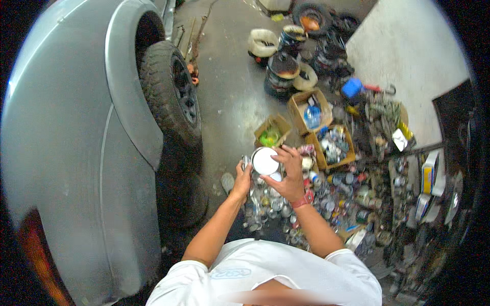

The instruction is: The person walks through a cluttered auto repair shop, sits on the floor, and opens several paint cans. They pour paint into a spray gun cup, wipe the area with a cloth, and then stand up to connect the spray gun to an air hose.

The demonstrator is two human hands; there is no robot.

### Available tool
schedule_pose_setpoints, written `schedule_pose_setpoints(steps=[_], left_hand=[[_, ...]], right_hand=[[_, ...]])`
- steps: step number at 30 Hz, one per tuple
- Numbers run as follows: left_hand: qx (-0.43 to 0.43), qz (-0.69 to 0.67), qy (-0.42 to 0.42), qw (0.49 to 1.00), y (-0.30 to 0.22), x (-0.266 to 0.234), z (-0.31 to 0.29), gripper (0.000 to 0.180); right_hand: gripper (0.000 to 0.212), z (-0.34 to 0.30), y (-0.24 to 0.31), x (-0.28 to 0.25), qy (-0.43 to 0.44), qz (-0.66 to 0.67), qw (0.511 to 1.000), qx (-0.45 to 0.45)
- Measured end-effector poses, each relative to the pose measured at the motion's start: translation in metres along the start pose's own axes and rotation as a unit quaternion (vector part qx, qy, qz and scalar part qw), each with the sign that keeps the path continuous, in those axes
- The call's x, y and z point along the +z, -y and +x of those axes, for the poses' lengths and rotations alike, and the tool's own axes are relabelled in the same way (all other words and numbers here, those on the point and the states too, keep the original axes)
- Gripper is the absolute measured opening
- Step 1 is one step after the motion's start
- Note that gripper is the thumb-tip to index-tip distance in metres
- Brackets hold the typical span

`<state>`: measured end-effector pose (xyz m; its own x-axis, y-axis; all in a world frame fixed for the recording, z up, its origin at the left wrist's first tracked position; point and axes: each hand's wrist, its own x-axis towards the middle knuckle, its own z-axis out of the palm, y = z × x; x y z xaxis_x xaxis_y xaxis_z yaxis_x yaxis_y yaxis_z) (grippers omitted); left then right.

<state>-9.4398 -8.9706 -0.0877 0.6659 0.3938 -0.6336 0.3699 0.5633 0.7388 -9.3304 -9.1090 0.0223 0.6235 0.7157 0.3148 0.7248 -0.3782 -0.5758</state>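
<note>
In front of my chest, above a heap of cans and bottles, both hands are raised. The fingers and thumb of my right hand (291, 174) are closed on the edge of a round white tub or lid (265, 161) with a dark rim. Just left of it, my left hand (243, 177) is closed around a small silvery object (246, 162), whose kind I cannot make out. Below the round white thing shows a second pale round shape (276, 176), partly hidden by my right hand.
A silver vehicle (66, 127) with a large black tyre (158, 86) stands at the left. Cardboard boxes with mixed scrap (352, 159) lie ahead. Black buckets (278, 84) stand farther off. Crushed cans and bottles (270, 206) spread below my hands and to the right.
</note>
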Motion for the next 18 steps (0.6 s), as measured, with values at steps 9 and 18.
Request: schedule_pose_setpoints(steps=[9, 18], left_hand=[[0.047, -0.002, -0.041, 0.998, -0.206, -0.069, 0.08, 0.086], [0.055, 0.049, -0.054, 0.996, -0.36, -0.101, 0.225, 0.082]], right_hand=[[0.062, 0.229, 0.051, 0.025, -0.026, 0.071, 0.995, -0.063], [0.064, 0.416, 0.006, 0.094, -0.09, 0.09, 0.989, -0.075]])
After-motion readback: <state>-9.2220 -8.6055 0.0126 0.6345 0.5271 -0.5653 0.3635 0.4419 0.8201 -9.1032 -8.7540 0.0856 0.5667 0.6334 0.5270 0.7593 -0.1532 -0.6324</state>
